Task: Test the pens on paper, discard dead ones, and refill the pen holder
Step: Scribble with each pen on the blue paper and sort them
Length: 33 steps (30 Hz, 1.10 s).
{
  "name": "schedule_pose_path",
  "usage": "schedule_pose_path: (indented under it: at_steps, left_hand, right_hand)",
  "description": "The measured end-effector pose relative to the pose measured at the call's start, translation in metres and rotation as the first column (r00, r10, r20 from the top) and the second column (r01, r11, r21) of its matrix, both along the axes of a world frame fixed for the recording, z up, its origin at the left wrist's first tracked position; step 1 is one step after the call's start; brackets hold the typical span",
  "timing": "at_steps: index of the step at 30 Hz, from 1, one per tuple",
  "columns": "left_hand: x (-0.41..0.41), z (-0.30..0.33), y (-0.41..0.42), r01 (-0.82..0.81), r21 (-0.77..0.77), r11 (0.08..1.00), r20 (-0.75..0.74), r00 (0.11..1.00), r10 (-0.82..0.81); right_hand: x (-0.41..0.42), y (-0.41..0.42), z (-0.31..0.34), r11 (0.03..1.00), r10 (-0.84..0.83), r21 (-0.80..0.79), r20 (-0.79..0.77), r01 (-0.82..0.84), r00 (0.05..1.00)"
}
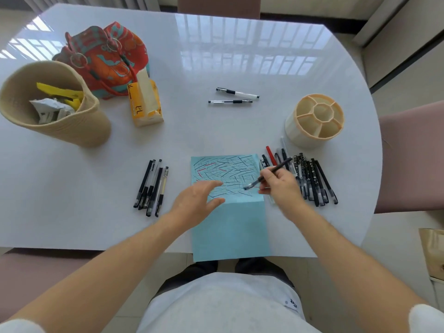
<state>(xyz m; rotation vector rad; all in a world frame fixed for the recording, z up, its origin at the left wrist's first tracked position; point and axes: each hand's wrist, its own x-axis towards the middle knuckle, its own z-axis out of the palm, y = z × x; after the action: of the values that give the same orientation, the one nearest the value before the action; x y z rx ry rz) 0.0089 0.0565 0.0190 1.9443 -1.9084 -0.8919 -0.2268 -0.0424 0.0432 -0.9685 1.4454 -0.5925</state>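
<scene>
A light blue paper (230, 227) covered in black and red strokes lies at the table's near edge. My right hand (280, 186) grips a black pen (276, 169) with its tip over the paper's right side. My left hand (197, 203) hovers open over the paper's left edge. Several pens (312, 181) lie in a pile right of the paper, and several more (152, 187) lie left of it. Two pens (234, 97) rest farther back. The cream pen holder (314, 120) stands empty at the right.
A beige woven bin (79, 126) with crumpled scraps leans at the left. Behind it sit a red patterned bag (105, 54) and a yellow tissue pack (145, 104). Pink chairs (413, 155) stand around the white table (240, 56).
</scene>
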Motion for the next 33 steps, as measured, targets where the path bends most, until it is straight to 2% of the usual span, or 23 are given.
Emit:
schedule_pose_path:
  at_steps: [2, 3, 5, 7, 12, 15, 18, 23, 25, 27, 33]
  left_hand:
    - [0.013, -0.007, -0.001, -0.008, -0.002, 1.0, 0.08, 0.997, 0.008]
    - [0.02, -0.012, -0.001, 0.004, 0.009, 1.0, 0.139, 0.99, -0.005]
    - [0.031, -0.019, -0.001, 0.033, 0.071, 0.997, 0.248, 0.968, -0.05]
    - [0.038, -0.024, 0.0, 0.046, 0.132, 0.99, 0.305, 0.949, -0.085]
    - [0.042, -0.031, 0.001, 0.042, 0.14, 0.989, 0.338, 0.937, -0.088]
    - [0.042, -0.033, 0.002, 0.028, 0.129, 0.991, 0.331, 0.941, -0.07]
    - [0.042, -0.033, 0.001, 0.009, 0.137, 0.99, 0.32, 0.946, -0.053]
    - [0.041, -0.029, 0.0, -0.018, 0.151, 0.988, 0.276, 0.961, -0.025]
    - [0.041, -0.027, -0.001, -0.03, 0.153, 0.988, 0.255, 0.967, -0.01]
    - [0.041, -0.027, -0.001, -0.034, 0.157, 0.987, 0.252, 0.968, -0.007]
    - [0.04, -0.029, 0.0, -0.047, 0.147, 0.988, 0.24, 0.971, 0.01]
  right_hand:
    - [-0.026, -0.025, 0.002, 0.995, 0.069, -0.054, -0.232, -0.084, 0.97]
    - [-0.038, -0.035, 0.002, 0.986, 0.115, -0.073, -0.366, -0.152, 0.924]
    - [-0.055, -0.049, 0.0, 0.953, 0.195, -0.076, -0.586, -0.293, 0.786]
    - [-0.065, -0.057, -0.006, 0.916, 0.262, -0.04, -0.694, -0.4, 0.67]
    - [-0.071, -0.065, -0.02, 0.841, 0.386, 0.048, -0.75, -0.538, 0.537]
    - [-0.062, -0.075, -0.017, 0.802, 0.359, 0.014, -0.811, -0.597, 0.463]
    - [-0.037, -0.097, -0.011, 0.761, 0.304, -0.09, -0.826, -0.642, 0.475]
    - [0.044, -0.156, -0.013, 0.678, 0.305, -0.231, -0.775, -0.698, 0.553]
    - [0.078, -0.181, -0.018, 0.657, 0.289, -0.254, -0.784, -0.71, 0.549]
    - [0.105, -0.2, -0.025, 0.624, 0.279, -0.235, -0.824, -0.745, 0.493]
    - [0.137, -0.22, -0.05, 0.508, 0.254, -0.043, -0.947, -0.86, 0.197]
